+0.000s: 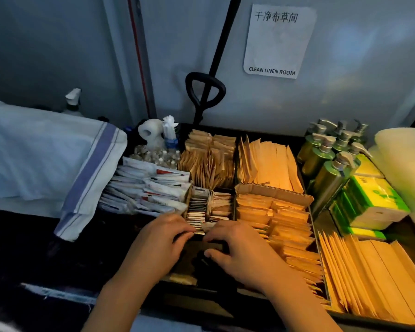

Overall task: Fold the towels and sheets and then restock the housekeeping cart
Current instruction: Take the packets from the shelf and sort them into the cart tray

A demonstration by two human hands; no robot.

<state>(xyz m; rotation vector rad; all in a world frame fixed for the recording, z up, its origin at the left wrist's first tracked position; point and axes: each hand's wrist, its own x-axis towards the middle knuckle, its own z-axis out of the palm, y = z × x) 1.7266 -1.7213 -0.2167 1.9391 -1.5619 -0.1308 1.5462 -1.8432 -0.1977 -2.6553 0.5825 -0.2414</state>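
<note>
We see both hands at the near end of the row of small dark-and-white paper sachets [198, 212] in the black compartmented cart tray [228, 305]. The left hand [162, 236] pinches the nearest sachets with curled fingers; the right hand [237, 250] curls just right of them, its hold unclear. A white folded towel with a blue stripe [58, 161] lies left of the tray.

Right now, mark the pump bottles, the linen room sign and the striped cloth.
pump bottles [331, 173]: head view, body of the nearest green bottle.
linen room sign [277, 44]: head view, blank middle of the paper.
striped cloth [91, 168]: head view, on the blue stripe.
</note>
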